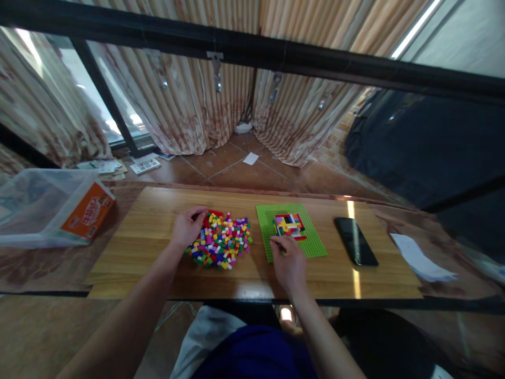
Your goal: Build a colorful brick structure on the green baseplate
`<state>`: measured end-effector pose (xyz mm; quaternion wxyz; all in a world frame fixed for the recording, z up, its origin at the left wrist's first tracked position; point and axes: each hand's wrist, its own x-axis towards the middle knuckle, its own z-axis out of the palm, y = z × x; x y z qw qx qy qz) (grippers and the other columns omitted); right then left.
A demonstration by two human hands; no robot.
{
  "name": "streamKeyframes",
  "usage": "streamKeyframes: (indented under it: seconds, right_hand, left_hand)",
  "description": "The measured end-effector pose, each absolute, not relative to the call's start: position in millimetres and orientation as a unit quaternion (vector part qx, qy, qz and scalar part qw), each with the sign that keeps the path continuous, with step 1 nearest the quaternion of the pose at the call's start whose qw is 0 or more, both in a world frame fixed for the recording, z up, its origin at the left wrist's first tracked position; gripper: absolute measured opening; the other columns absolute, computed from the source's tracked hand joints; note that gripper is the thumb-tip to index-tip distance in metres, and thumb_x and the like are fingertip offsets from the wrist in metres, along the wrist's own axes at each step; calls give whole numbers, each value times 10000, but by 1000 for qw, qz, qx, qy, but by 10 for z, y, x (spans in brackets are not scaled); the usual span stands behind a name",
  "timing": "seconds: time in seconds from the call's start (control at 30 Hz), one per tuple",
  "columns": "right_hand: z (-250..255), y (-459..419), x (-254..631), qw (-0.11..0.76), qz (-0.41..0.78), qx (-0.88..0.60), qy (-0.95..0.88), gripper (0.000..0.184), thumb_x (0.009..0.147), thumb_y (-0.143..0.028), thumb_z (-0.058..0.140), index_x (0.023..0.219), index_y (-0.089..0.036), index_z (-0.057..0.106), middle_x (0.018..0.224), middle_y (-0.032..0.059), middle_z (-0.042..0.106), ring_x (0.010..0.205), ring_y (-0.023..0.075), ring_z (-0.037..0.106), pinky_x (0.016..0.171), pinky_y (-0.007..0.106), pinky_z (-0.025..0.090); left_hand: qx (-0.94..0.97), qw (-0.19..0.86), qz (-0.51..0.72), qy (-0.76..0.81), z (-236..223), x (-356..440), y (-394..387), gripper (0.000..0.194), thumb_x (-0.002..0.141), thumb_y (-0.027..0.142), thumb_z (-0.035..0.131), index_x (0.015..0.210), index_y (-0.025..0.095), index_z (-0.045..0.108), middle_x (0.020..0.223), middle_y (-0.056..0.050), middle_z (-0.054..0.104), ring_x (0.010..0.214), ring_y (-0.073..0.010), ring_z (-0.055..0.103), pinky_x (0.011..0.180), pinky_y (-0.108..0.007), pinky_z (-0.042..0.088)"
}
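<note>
At the left rear edge of a pile of small multicoloured building bricks (pixel 221 242) is my left hand (pixel 187 228). Its fingertips are pinched together beside some red bricks (pixel 214 213); whether a brick sits between them is too small to tell. My right hand (pixel 290 266) hovers over or rests on the front of a green studded baseplate (pixel 313 245), fingers curled into a pinch. What that pinch holds, if anything, is hidden. Just beyond those fingers stands a low multicoloured brick structure (pixel 289 225) on the baseplate, with a red strip along its front right.
Both work areas lie on a wooden board (pixel 130 237). To the right are a black phone (pixel 355 241) and white papers (pixel 422 257). A clear plastic bin (pixel 43 205) with an orange label stands far left. A dark metal bar (pixel 252 47) crosses the view above.
</note>
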<state>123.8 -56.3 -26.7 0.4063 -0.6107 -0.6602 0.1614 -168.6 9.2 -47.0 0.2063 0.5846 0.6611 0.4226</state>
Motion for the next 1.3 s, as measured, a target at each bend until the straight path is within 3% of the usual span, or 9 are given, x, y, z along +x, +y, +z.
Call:
streamKeyframes:
  seconds: [0.23, 0.4, 0.8, 1.1, 1.3]
  right_hand:
    - [-305, -531, 854, 290, 128, -593, -741, 207, 903, -242, 502, 997, -181, 676, 927, 93, 651, 911, 230, 573, 817, 349, 452]
    - [-362, -460, 776, 255, 89, -595, -757, 185, 904, -218, 502, 926, -206, 686, 897, 92, 628, 868, 230, 547, 771, 341, 432]
    - [-392, -578, 893, 293, 140, -595, -735, 149, 860, -124, 493, 886, -207, 615, 905, 67, 630, 879, 218, 565, 780, 339, 452]
    - [-232, -558, 1415, 380, 141, -618, -673, 135, 861, -193, 515, 885, -214, 647, 905, 57, 656, 848, 196, 601, 761, 315, 463]
    - [-231, -328, 1763, 366, 111, -647, -659, 141, 852, -241, 542, 878, -215, 679, 888, 53, 661, 801, 187, 600, 717, 304, 457]
  left_hand:
    - [584, 212, 429, 655, -508, -1702, 104, 325, 823, 384, 516, 982, 179, 713, 1020, -65, 732, 950, -205, 670, 931, -340, 510]
    - [584, 209, 432, 654, -501, -1699, 102, 319, 823, 381, 522, 981, 182, 714, 1029, -60, 731, 958, -204, 668, 938, -335, 508]
    - [585, 203, 417, 666, -447, -1701, 89, 300, 815, 382, 532, 972, 199, 711, 1022, -49, 735, 946, -204, 674, 935, -330, 510]
    - [584, 212, 415, 665, -479, -1737, 109, 328, 809, 394, 532, 992, 184, 704, 1031, -66, 729, 966, -220, 668, 949, -371, 503]
    - [586, 203, 421, 662, -462, -1732, 115, 289, 804, 384, 538, 954, 204, 708, 1000, -46, 737, 955, -215, 673, 941, -345, 514]
